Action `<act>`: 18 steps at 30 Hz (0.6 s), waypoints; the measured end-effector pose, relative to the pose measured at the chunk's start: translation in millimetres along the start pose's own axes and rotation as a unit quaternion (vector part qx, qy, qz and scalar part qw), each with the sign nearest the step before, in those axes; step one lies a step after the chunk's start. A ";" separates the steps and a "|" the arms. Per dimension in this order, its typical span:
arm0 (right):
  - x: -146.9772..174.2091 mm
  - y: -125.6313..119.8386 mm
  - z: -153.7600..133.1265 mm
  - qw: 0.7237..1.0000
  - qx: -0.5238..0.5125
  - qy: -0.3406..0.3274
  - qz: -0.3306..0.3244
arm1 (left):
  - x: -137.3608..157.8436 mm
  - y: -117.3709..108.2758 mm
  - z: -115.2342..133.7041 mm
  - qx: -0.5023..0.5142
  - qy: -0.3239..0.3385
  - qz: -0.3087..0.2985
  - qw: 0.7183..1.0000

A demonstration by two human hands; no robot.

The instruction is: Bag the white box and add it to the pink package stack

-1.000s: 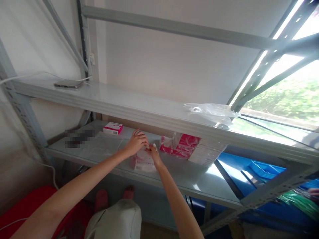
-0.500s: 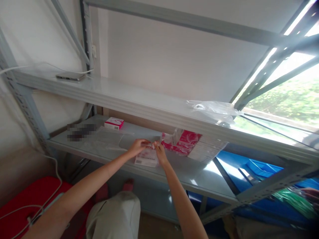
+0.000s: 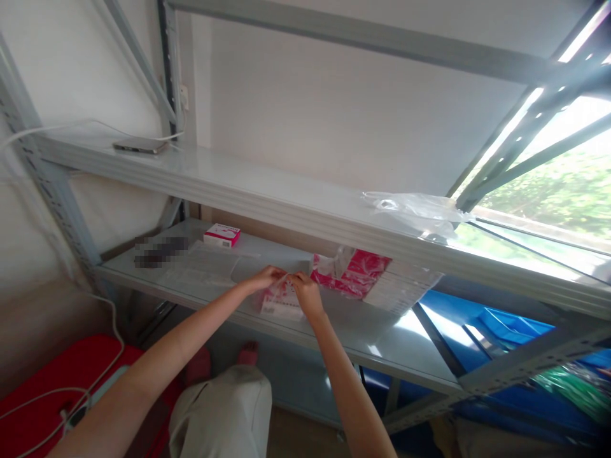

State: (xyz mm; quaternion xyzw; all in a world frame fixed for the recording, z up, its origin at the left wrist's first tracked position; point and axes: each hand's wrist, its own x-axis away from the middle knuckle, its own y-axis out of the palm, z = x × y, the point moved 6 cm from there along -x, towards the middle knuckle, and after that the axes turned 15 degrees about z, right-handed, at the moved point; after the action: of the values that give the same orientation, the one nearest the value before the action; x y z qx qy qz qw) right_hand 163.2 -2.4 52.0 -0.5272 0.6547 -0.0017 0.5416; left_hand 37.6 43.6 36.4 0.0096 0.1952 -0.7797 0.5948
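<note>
Pink-and-white packet [image 3: 281, 303] lies flat on the lower shelf [image 3: 382, 340] at the centre of the frame, sleeved in thin clear film that looks soft and crinkly. Both hands meet at its far edge: the left hand [image 3: 265, 278] pinches that edge from the left with fingers closed on the film, and the right hand [image 3: 308, 294] grips the same edge from the right, fingertips pressed together on it, so the packet is pinned against the shelf between them, likely so the slippery wrap can be worked with two opposed pinches. Just right of the hands a stack of matching red-and-white packets [image 3: 367, 280] leans under the upper shelf [image 3: 267, 197], its plastic wrap torn open. A small pink box [image 3: 222, 235] sits well to the left, near the back. Loose clear plastic [image 3: 415, 208] lies crumpled on the upper shelf at right. Shelves are smooth grey painted metal.
</note>
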 end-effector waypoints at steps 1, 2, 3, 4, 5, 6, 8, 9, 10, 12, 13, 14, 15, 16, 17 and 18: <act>-0.4 1.4 -0.9 1.000 -0.003 0.000 0.004 | -1.7 3.5 -1.4 -0.007 0.007 -0.011 1.000; -1.0 2.5 -1.7 1.000 -0.009 0.003 0.009 | -3.3 5.5 -2.7 -0.011 0.015 -0.010 1.000; -1.6 3.2 -2.4 1.000 -0.016 0.006 0.014 | -4.6 5.4 -3.7 -0.019 0.024 0.006 1.000; -2.3 3.3 -2.7 0.999 -0.023 0.010 0.020 | -5.6 3.2 -4.0 -0.032 0.039 0.036 0.998; -2.7 2.5 -2.6 0.999 -0.027 0.015 0.028 | -5.7 -0.9 -3.4 -0.048 0.057 0.071 0.995; -2.6 0.7 -2.1 0.999 -0.029 0.020 0.041 | -5.0 -6.4 -2.1 -0.067 0.079 0.105 0.989; 0.8 -6.6 1.3 0.996 -0.026 0.034 0.084 | -1.4 -20.1 2.4 -0.123 0.134 0.156 0.971; 5.3 -12.3 5.1 0.991 -0.018 0.050 0.119 | 0.9 -28.0 5.0 -0.165 0.166 0.173 0.957; 12.3 -18.5 10.2 0.985 -0.004 0.074 0.157 | 3.3 -35.6 6.9 -0.216 0.196 0.181 0.939; 34.1 -28.8 23.4 0.966 0.037 0.138 0.217 | 7.6 -48.2 7.0 -0.324 0.243 0.170 0.898; 47.7 -31.9 30.3 0.955 0.059 0.175 0.232 | 9.8 -52.5 5.0 -0.372 0.261 0.154 0.878; 61.4 -33.2 36.4 0.947 0.075 0.206 0.235 | 12.3 -55.0 1.9 -0.411 0.277 0.134 0.858; 74.6 -33.7 41.3 0.940 0.087 0.232 0.234 | 15.2 -55.5 -2.1 -0.441 0.292 0.112 0.842; 86.2 -34.0 44.8 0.934 0.095 0.251 0.234 | 18.3 -54.6 -6.6 -0.463 0.305 0.092 0.827; 95.8 -34.3 47.1 0.929 0.102 0.265 0.237 | 21.6 -52.7 -11.3 -0.479 0.314 0.078 0.816; 102.9 -34.7 48.3 0.925 0.107 0.274 0.242 | 24.7 -50.5 -15.9 -0.491 0.319 0.069 0.808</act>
State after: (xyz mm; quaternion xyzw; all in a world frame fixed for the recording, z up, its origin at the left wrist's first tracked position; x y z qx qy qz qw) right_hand 236.1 -61.6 -20.8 -0.2710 0.8813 -0.0850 0.3777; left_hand -20.2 36.7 30.4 -0.0219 0.7297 -0.4895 0.4770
